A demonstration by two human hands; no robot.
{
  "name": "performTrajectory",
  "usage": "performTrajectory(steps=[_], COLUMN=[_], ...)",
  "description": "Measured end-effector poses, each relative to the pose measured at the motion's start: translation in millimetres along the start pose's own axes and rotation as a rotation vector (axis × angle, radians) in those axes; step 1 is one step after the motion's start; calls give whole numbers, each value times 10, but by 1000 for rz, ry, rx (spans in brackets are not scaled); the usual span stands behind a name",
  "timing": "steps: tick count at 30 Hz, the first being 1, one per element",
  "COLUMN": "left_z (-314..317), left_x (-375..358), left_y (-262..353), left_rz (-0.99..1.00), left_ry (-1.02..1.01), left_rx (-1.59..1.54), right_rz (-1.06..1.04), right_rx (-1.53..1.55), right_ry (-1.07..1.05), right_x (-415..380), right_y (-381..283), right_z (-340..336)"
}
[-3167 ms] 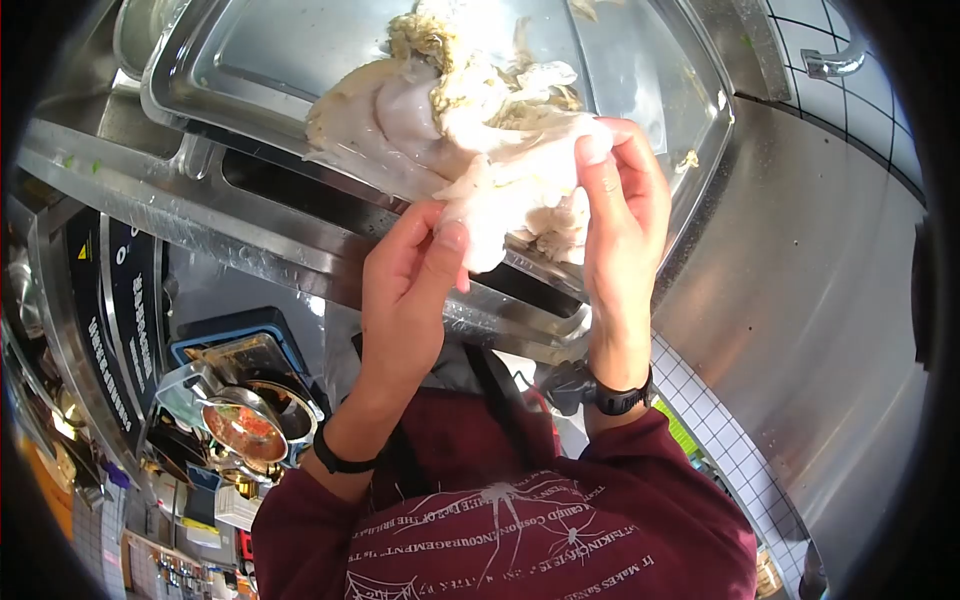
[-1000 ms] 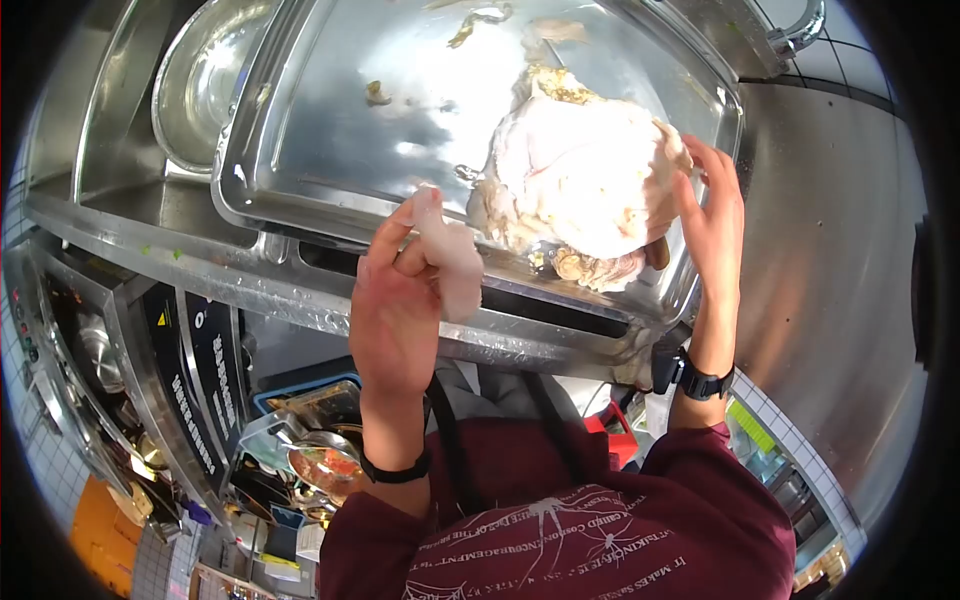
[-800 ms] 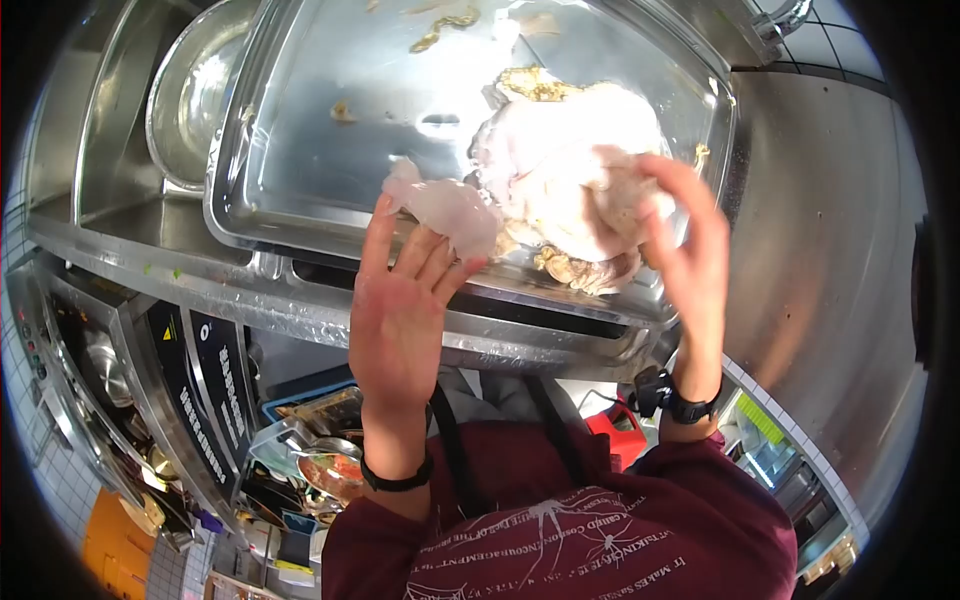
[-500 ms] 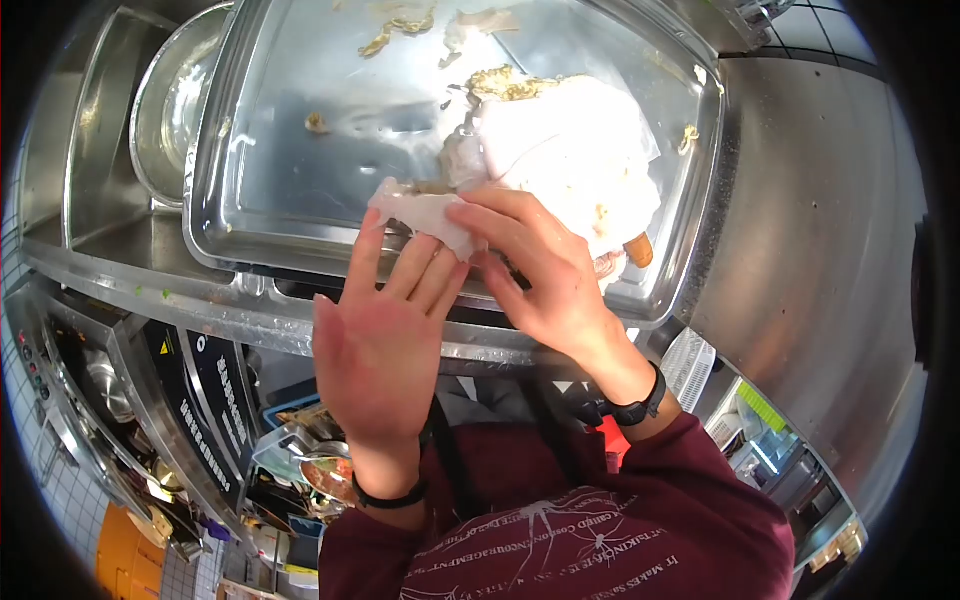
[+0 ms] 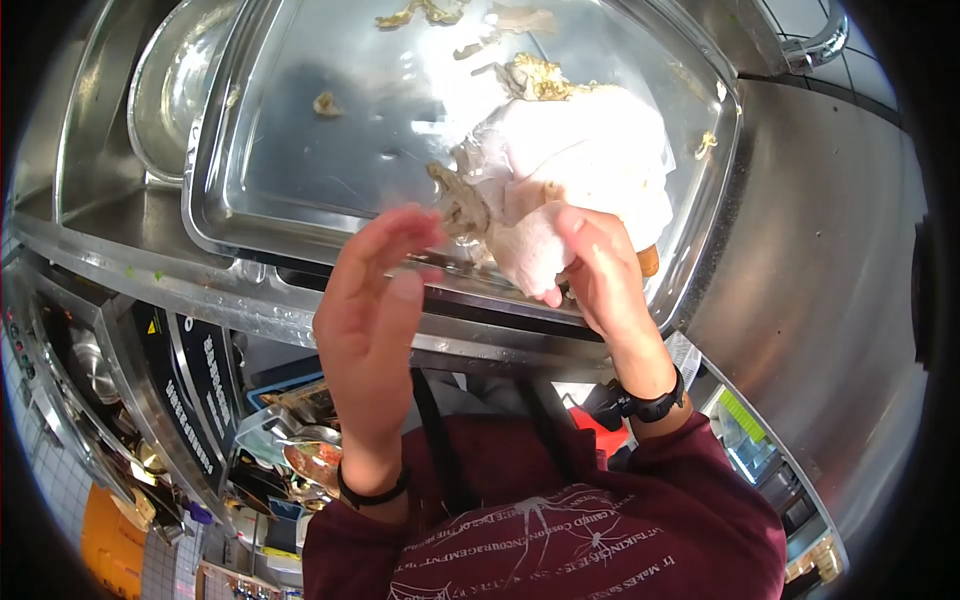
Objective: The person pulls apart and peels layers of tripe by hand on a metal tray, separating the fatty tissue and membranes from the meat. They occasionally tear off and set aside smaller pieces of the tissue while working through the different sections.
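Observation:
A large steel tray [image 5: 300, 180] holds a heap of pale raw meat [image 5: 590, 150] with yellowish scraps at its near right corner. My right hand [image 5: 600, 275] grips a pale piece of the meat [image 5: 530, 255] at the heap's front edge. My left hand [image 5: 370, 310] hovers just in front of the tray's near rim, fingers apart and blurred, holding nothing that I can see. Small bits of meat lie scattered over the tray's far part.
A round steel bowl [image 5: 165, 90] sits left of the tray. A curved steel wall [image 5: 830, 300] rises to the right. Below the counter edge stand a blue box and containers with red sauce [image 5: 310, 455].
The pale strip that lay on my left fingers is gone from them. My right hand has shifted right onto a piece at the heap's front. My left hand has drawn back slightly.

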State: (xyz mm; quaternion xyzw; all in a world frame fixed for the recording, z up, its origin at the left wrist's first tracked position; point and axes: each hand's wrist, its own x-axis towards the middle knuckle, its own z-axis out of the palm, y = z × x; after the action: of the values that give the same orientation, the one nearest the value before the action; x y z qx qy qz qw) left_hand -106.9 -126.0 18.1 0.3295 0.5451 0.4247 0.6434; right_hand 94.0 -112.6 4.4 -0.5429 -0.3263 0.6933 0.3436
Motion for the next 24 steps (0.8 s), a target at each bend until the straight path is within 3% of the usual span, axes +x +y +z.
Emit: performTrajectory(steps=[1,3,5,7,11,13,15,17,20,24], left_z=[8,25,31,-19,-153,-209,-294,-387,-507,-682], left_x=[53,183,250,297,377,393,424,470,535,662], left_y=[-23,-105,-164,-166,-223,-178,-6,142,222,357], left_rz=[-3,177,171,-77,-168,-177,-224,-263,-188,-29], left_ry=[3,-99,-130,-358,-383,-213,-202,-199,-23,-88], left_rx=[-10,161,126,-21,-89,-113,-67,-1,202,634], right_rz=[61,91,105,112,91,115,122,112,122,107], right_rx=[116,160,229,218,62,8,-32,-104,-169,-290], right_ry=[-23,-49,-37,-79,-115,-111,-109,70,40,70], right_x=[18,44,48,55,103,136,185,223,296,366], right_y=[-19,-45,-97,-165,-211,-296,-295,-210,-83,-41], right_z=[-4,24,98,113,123,163,248,353,403,606])
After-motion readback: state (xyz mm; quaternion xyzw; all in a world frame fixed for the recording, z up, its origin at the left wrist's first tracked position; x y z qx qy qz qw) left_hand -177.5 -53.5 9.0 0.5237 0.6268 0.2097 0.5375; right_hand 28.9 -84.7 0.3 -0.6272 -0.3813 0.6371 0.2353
